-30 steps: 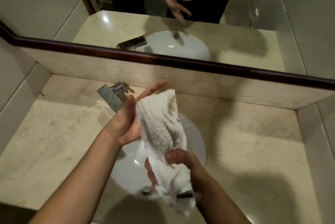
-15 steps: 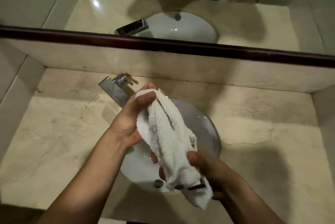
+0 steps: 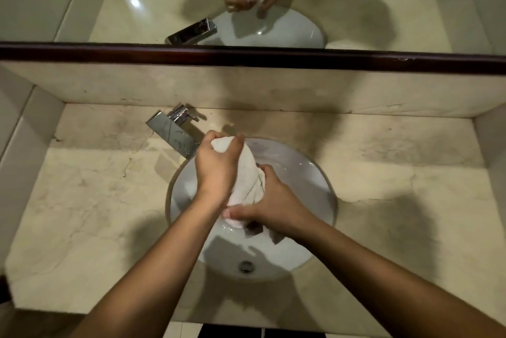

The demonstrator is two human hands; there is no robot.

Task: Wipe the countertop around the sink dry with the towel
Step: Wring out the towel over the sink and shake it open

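Towel (image 3: 247,173), white and bunched into a thick roll, is gripped at both ends above the sink (image 3: 309,170). The left hand (image 3: 216,170) has its fingers curled tight round the upper end, a white tuft poking out of the fist near the faucet (image 3: 175,132). The right hand (image 3: 273,200) closes round the lower end, thumb laid across the cloth, knuckles up. The two hands sit close, nearly touching, with the towel slanting between them from upper left to lower right. Something dark shows just under the right hand (a tag, maybe; I can't make it out).

All of this hangs over the basin, not over the countertop (image 3: 82,200). The drain (image 3: 246,266) lies below the forearms, towards the near edge. The faucet, square and chrome, stands on the stone at the sink's upper left, its spout reaching towards the left fist. The countertop is pale veined marble spreading to both sides of the sink, darker and blotchy along the back and on the right. Behind it rises a low backsplash (image 3: 273,88), then a dark wooden frame (image 3: 246,57) and the mirror (image 3: 369,9), which shows both hands clutching the towel.
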